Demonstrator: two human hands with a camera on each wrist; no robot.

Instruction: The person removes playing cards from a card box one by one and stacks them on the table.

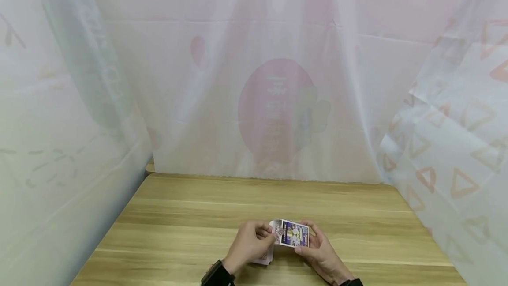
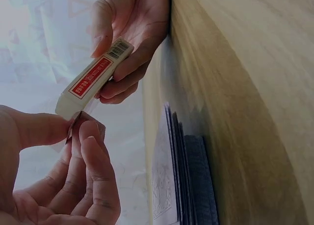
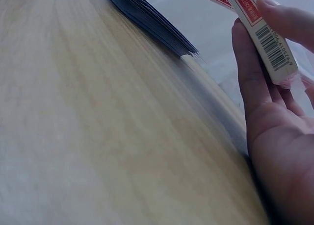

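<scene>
A small card box [image 1: 293,233] with a colourful printed face is held just above the wooden table [image 1: 190,215], near its front edge. My right hand [image 1: 312,241] grips the box by its right end, thumb on one side and fingers on the other; the red label and barcode on the box [image 3: 260,29] show in the right wrist view. My left hand [image 1: 267,233] pinches the flap [image 2: 81,123] at the box's left end between thumb and fingertips. A loose pile of playing cards [image 2: 181,176] lies on the table under my left hand.
Thin white plastic sheeting [image 1: 278,100] with faint pink and green prints walls in the table at the back and on both sides. The wooden surface stretches bare from my hands to the back sheet.
</scene>
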